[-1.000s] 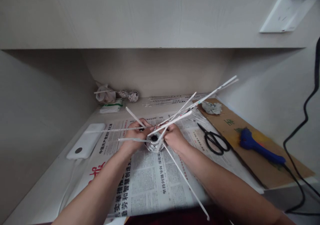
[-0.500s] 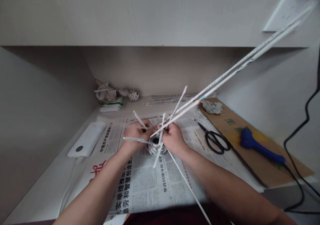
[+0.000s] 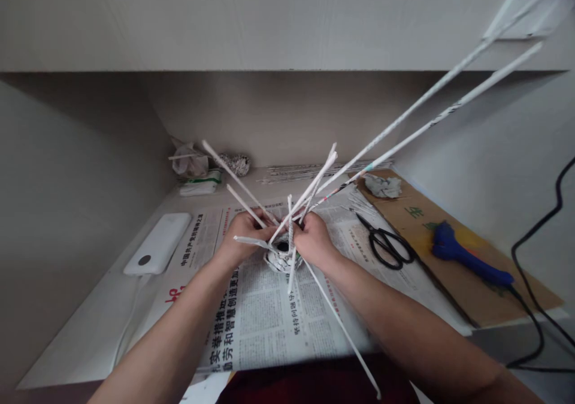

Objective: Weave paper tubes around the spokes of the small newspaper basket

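A small woven piece of rolled newspaper (image 3: 283, 264), round with a dark hole in its top, sits between my hands over the newspaper sheet. Rolled paper tubes stick out of it in several directions. My left hand (image 3: 246, 235) is closed at its left rim, fingers on the tube bases. On the right side my right hand (image 3: 313, 239) pinches paper tubes where they meet the weave. Two long paper tubes (image 3: 404, 143) slant from there to the upper right, and another tube (image 3: 341, 326) points down toward me. My fingertips are partly hidden behind the tubes.
Newspaper (image 3: 260, 326) covers the tabletop. Black scissors (image 3: 389, 248) and a blue glue gun (image 3: 471, 260) on cardboard (image 3: 489, 308) lie at right. At left is a white power bank (image 3: 158, 245). Behind lie more paper tubes (image 3: 300, 173), under a low overhanging panel (image 3: 287, 26).
The two long tubes have spread apart at their far ends. One short tube now leans up to the right, and another long one shows at upper left. Both hands stay at the weave.
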A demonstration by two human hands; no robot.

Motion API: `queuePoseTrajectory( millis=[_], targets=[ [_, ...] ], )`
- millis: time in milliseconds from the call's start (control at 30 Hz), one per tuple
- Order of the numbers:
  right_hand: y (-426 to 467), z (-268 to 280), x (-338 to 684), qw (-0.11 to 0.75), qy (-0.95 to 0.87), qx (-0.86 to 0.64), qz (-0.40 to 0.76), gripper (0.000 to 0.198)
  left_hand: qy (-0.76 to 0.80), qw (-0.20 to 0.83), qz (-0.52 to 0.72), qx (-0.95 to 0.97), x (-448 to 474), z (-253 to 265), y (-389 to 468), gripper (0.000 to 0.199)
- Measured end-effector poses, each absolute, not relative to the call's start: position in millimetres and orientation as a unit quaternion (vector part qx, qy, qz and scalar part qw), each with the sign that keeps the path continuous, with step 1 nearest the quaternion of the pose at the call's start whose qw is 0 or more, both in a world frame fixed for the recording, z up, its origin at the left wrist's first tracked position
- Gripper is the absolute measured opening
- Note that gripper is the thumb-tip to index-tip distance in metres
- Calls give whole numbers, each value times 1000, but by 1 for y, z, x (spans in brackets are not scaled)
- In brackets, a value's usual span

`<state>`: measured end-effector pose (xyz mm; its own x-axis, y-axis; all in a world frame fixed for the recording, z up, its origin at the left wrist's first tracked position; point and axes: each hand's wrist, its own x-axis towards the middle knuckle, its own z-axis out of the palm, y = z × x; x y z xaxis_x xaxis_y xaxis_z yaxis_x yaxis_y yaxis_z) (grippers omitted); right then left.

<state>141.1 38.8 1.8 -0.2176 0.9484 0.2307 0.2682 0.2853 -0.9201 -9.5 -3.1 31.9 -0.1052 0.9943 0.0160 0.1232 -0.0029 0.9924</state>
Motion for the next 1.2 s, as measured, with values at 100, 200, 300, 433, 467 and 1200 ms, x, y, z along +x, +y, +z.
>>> queuePoseTrajectory(
  millis=[100,200,300,433,467,1200],
  targets=[
    [38,4,141,437,-668,-443,408,11,575,414,491,506,-9,33,-3,23],
    [36,8,141,448,-648,-424,447,14,579,397,496,511,-10,32,-3,23],
    [37,11,141,453,-627,-393,498,17,561,399,512,513,-11,29,-1,23],
    [42,15,143,455,-581,-387,553,18,552,390,531,511,-12,24,1,22],
    [42,16,143,459,-572,-391,556,17,550,390,535,510,-13,23,1,21],
    [51,31,173,275,-676,-314,607,28,595,288,553,508,-20,29,4,12]
  ],
)
